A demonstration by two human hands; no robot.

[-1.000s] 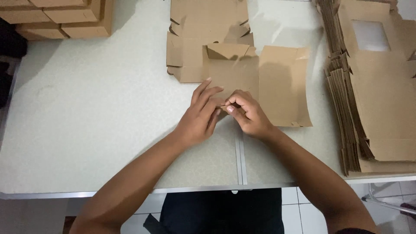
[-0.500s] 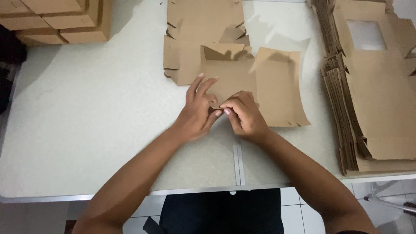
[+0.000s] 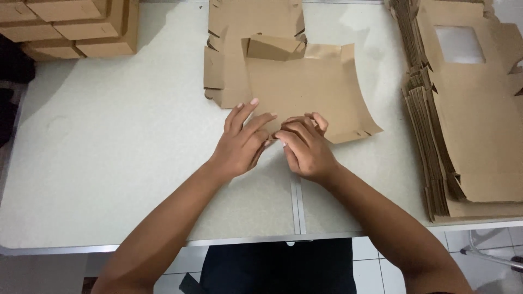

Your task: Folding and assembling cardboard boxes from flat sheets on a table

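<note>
Both hands meet at the near edge of the flat cardboard blank (image 3: 310, 87): left hand (image 3: 242, 144) pressing flat, fingers spread; right hand (image 3: 305, 149) pinching the edge; blank extends far-right across the tabletop (image 3: 109, 136)

The flat box blank (image 3: 305, 87) under the hands is plain kraft brown with no print — the same unpatterned brown as the sheet behind it (image 3: 239, 32), the stack of blanks (image 3: 468, 120) at the right edge and the folded boxes (image 3: 76, 27) at the top left. One blank on that stack carries a pale, whitish window patch (image 3: 459, 44) — the only break in the brown. The desk (image 3: 125, 147) is an off-white, faintly greenish grey with a thin grey seam, and the floor (image 3: 490, 239) beneath shows white tiles.
</note>
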